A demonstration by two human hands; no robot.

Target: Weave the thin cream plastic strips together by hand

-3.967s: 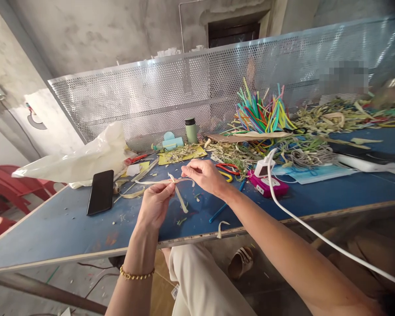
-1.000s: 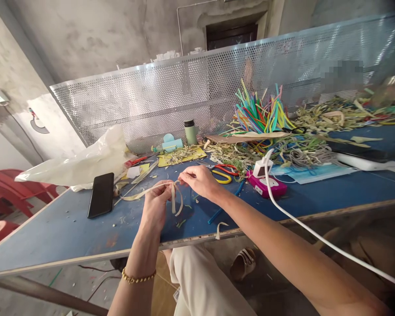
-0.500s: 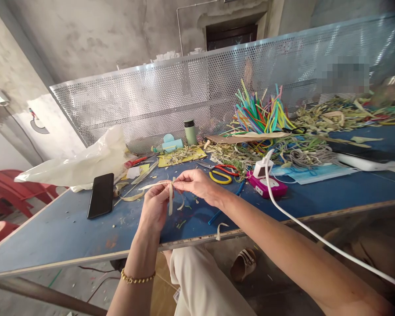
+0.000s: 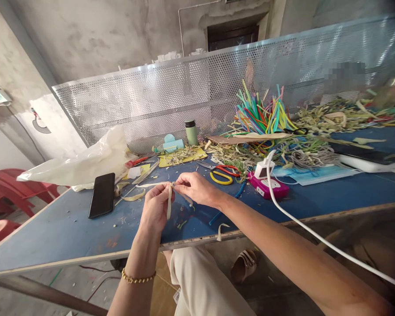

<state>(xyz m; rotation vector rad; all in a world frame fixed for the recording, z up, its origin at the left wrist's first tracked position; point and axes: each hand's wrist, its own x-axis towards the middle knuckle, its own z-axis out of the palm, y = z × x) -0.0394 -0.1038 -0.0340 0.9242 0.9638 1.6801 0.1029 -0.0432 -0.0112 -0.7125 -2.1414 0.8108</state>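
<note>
Just above the front part of the blue table (image 4: 69, 237), my left hand (image 4: 156, 204) pinches a pale, flat fibre strip (image 4: 169, 204). One end of the strip hangs below the fingers and another length sticks out to the left. My right hand (image 4: 195, 188) is closed at the same spot, its thumb and fingertips pressed on the strip beside the left fingertips. A further pale end dangles under the right hand. The exact fold or knot between the fingertips is too small to make out. Scissors (image 4: 220, 172) with red and yellow handles lie behind my right hand.
A black phone (image 4: 102, 195) and a plastic bag (image 4: 82, 160) are on the left. Behind stand a green bottle (image 4: 191, 134) and colourful pipe cleaners (image 4: 263, 109). To the right, a white cable (image 4: 303, 228) runs from a magenta power adapter (image 4: 270, 186) over the table edge.
The strip's hanging end has swung slightly, and the loose end under my right hand has shifted right. Both hands stay together in nearly the same place.
</note>
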